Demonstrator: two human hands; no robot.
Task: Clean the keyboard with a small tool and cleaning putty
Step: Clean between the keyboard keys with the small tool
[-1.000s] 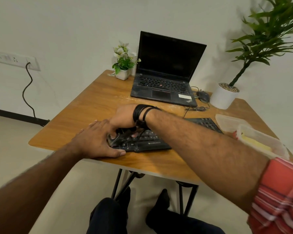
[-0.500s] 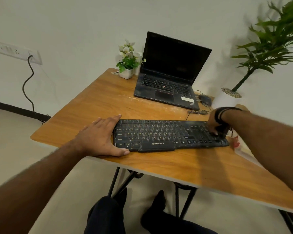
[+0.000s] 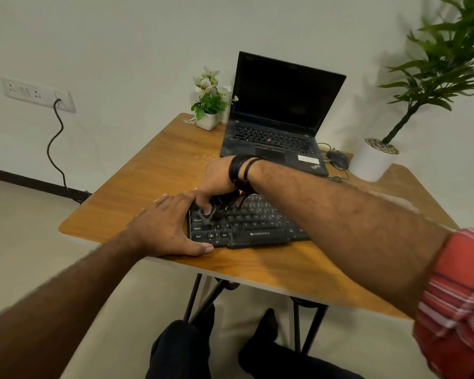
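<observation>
wooden worktop (image 3: 159,170) on black folding legs, set against plain pale wall w/ socket strip (image 3: 37,94) and a black cord hanging from it. black keyboard (image 3: 246,225) lies near front edge of worktop, roughly centre, long side toward the person.

left hand (image 3: 167,225): flat, fingers straight, palm down on worktop at keyboard's left end, thumb along its front-left corner, fingertips touching the left edge. holds nothing.

right hand (image 3: 216,179): arm crosses over from right, hand over left part of keyboard, fingers curled down onto a small dark tool (image 3: 208,212) pressed on keys near caps lock row. tool shape blurred, can't tell more. black bands on wrist.

putty: can't make out.

behind keyboard: open black laptop (image 3: 279,127), screen dark. small white pot w/ white flowers (image 3: 210,105) at far left corner. mouse (image 3: 338,159) right of laptop, then tall green plant in white pot (image 3: 372,162). red striped sleeve (image 3: 460,302) at right edge.
</observation>
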